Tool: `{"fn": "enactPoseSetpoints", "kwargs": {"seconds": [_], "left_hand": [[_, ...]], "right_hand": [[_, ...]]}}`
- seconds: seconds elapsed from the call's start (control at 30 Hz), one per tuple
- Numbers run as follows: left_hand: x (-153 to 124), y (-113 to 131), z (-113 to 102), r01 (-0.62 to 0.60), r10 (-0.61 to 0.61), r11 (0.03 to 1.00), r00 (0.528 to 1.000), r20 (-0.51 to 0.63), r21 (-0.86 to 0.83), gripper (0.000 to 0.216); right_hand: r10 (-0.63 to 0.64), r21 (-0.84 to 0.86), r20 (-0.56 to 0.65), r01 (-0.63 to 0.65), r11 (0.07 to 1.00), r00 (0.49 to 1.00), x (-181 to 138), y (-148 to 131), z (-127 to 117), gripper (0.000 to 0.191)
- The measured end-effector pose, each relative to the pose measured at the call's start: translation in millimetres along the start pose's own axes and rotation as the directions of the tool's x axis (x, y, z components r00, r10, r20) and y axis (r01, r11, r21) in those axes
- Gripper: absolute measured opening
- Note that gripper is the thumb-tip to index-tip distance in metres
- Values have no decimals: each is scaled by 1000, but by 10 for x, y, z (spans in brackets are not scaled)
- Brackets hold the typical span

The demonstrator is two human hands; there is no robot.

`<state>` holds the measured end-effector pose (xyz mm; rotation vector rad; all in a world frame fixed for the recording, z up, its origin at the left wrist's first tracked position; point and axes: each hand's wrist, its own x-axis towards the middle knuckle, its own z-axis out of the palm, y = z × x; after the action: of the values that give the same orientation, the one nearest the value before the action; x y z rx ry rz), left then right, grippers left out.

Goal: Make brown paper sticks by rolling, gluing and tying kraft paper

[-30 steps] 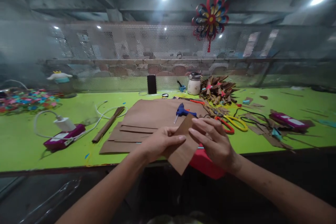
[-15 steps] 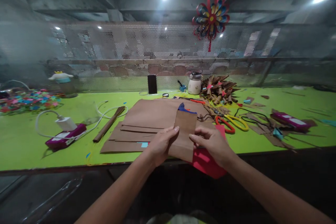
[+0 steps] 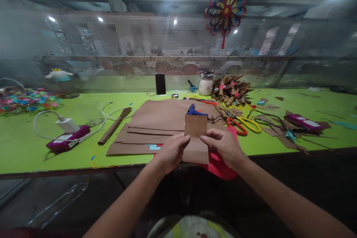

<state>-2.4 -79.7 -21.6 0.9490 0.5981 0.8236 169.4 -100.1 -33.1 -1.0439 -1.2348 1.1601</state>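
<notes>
A small rectangular piece of brown paper (image 3: 195, 137) is held upright in front of me, over the near edge of the green table (image 3: 33, 152). My left hand (image 3: 170, 151) pinches its left edge and my right hand (image 3: 225, 148) pinches its right edge. Behind it lie larger brown paper sheets (image 3: 156, 119) with a blue glue gun (image 3: 194, 111) on them. A red sheet (image 3: 220, 165) pokes out under my right hand.
Scissors with red and yellow handles (image 3: 244, 124) lie right of the sheets. A heap of rolled brown paper pieces (image 3: 231, 89) and a white jar (image 3: 205, 85) stand at the back. A magenta box with a white charger (image 3: 68, 135) sits left. A mesh screen (image 3: 139, 52) backs the table.
The brown piece has turned from a tilted diamond to a straight upright rectangle, and both hands have drawn in to grip its two sides. The camera has tipped slightly downward.
</notes>
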Motion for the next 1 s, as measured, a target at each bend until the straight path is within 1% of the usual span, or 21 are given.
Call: {"fn": "enactPoseSetpoints", "kwargs": {"seconds": [0.2, 0.4, 0.5, 0.57, 0.63, 0.67, 0.7, 0.73, 0.8, 0.83, 0.87, 0.9, 0.93, 1.0], "left_hand": [[1, 10, -13, 17, -18, 1000, 998, 55, 21, 34], [5, -4, 6, 35, -39, 996, 998, 49, 84, 40], [21, -21, -10, 37, -43, 988, 998, 40, 147, 39], [34, -32, -36, 30, -33, 978, 999, 12, 208, 38], [43, -37, -64, 27, -18, 960, 999, -37, 278, 38], [44, -37, -75, 30, -12, 950, 998, -59, 311, 38], [42, -34, -82, 34, -9, 939, 997, -75, 342, 38], [36, -29, -82, 40, -10, 928, 997, -82, 371, 38], [16, -12, -62, 57, -35, 904, 998, -61, 424, 37], [3, -2, -42, 73, -60, 890, 997, -43, 450, 38], [-11, 8, -17, 91, -90, 874, 996, -24, 478, 39], [-24, 18, 9, 106, -119, 854, 993, -8, 509, 39], [-34, 29, 35, 114, -144, 832, 990, 12, 542, 40], [-35, 51, 75, 90, -169, 777, 983, 69, 623, 41]], "right_hand": [[-13, -24, -14, 12, 1000, 1000, 1, 36, -38, 28], [-17, -22, -5, 17, 1000, 1000, -31, 50, -48, 31], [-27, -45, -21, 26, 999, 999, -45, 46, -68, 31], [-84, -82, -65, 79, 993, 994, -54, 43, -114, 27], [-228, -179, -93, 209, 962, 969, -67, 38, -187, 26], [-322, -261, -79, 292, 920, 944, -77, 34, -229, 31], [-417, -364, -38, 376, 852, 908, -90, 30, -271, 37], [-504, -474, 27, 455, 754, 863, -106, 25, -310, 43], [-625, -672, 172, 555, 491, 761, -147, 14, -377, 48], [-665, -740, 231, 572, 353, 710, -172, 7, -403, 49], [-690, -783, 283, 576, 235, 666, -200, 0, -425, 49], [-702, -804, 329, 577, 143, 632, -230, -9, -445, 50], [-700, -810, 371, 581, 78, 610, -260, -18, -465, 49], [-669, -782, 460, 623, 6, 584, -317, -39, -513, 46]]}}
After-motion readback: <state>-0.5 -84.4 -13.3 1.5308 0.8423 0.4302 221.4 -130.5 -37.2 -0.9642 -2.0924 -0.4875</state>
